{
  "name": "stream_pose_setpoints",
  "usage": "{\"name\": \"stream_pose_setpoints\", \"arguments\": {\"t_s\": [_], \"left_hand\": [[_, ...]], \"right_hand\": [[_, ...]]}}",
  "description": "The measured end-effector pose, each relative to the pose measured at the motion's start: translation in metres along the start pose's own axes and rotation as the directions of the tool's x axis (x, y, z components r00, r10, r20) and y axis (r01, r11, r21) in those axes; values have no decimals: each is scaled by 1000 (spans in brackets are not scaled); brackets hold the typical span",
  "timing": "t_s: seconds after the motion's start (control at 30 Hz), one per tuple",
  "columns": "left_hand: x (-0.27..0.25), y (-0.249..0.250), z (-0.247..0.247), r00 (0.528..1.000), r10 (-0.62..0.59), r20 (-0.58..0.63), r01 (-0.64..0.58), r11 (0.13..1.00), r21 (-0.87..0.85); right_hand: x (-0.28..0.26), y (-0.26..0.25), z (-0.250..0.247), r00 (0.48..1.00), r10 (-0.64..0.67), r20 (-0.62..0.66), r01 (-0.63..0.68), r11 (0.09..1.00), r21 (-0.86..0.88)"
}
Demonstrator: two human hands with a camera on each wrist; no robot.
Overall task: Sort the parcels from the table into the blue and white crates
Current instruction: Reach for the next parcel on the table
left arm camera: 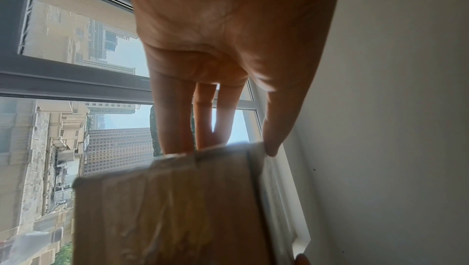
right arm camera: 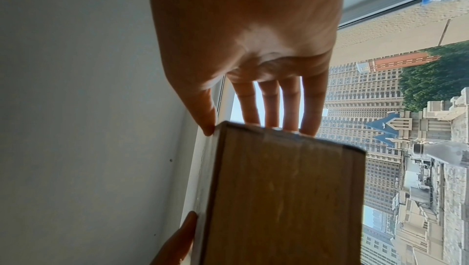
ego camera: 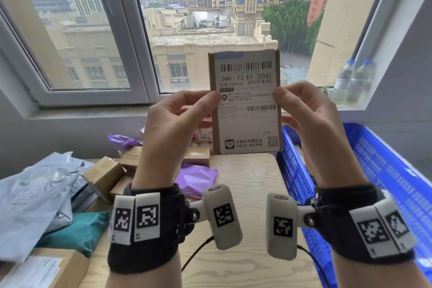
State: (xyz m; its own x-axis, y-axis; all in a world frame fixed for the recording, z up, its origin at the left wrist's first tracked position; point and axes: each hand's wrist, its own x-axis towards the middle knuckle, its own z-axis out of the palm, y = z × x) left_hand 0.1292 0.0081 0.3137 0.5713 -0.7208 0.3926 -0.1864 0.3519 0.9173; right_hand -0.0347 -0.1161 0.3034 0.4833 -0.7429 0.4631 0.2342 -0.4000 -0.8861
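Observation:
I hold a small brown cardboard parcel [ego camera: 245,110] upright in front of the window, its white shipping label facing me. My left hand [ego camera: 177,121] pinches its left edge, thumb on the label and fingers behind. My right hand [ego camera: 311,119] pinches its right edge the same way. In the left wrist view the parcel [left arm camera: 167,209] shows its taped brown side below the left hand [left arm camera: 218,88]. In the right wrist view the parcel [right arm camera: 279,199] fills the lower middle below the right hand [right arm camera: 253,68]. The blue crate [ego camera: 374,170] stands to the right of the table. No white crate is in view.
On the left of the wooden table [ego camera: 245,194] lie grey mailer bags [ego camera: 39,194], small cardboard boxes [ego camera: 105,175], purple bags [ego camera: 196,177], a teal bag [ego camera: 77,231] and a labelled box [ego camera: 42,269]. Two water bottles [ego camera: 353,82] stand on the right windowsill.

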Motion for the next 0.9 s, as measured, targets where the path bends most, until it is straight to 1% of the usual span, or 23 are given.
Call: {"name": "stream_pose_setpoints", "arguments": {"t_s": [0.37,0.57,0.7,0.8,0.9], "left_hand": [[2,-11,-3,999,-46,-2,46,999,-5],[2,-30,2,992,-123,39,124,992,-26],[-2,-56,19,979,-173,107,178,984,-31],[-8,-73,40,960,-226,165,235,971,-37],[-17,-84,71,938,-267,221,279,960,-24]], "right_hand": [[-7,3,6,998,46,-49,-48,998,-30],[-24,13,2,991,98,-91,-106,990,-90],[-45,26,-10,970,162,-180,-185,976,-119],[-64,34,-28,937,232,-261,-270,955,-121],[-83,37,-52,906,261,-332,-314,942,-116]]}}
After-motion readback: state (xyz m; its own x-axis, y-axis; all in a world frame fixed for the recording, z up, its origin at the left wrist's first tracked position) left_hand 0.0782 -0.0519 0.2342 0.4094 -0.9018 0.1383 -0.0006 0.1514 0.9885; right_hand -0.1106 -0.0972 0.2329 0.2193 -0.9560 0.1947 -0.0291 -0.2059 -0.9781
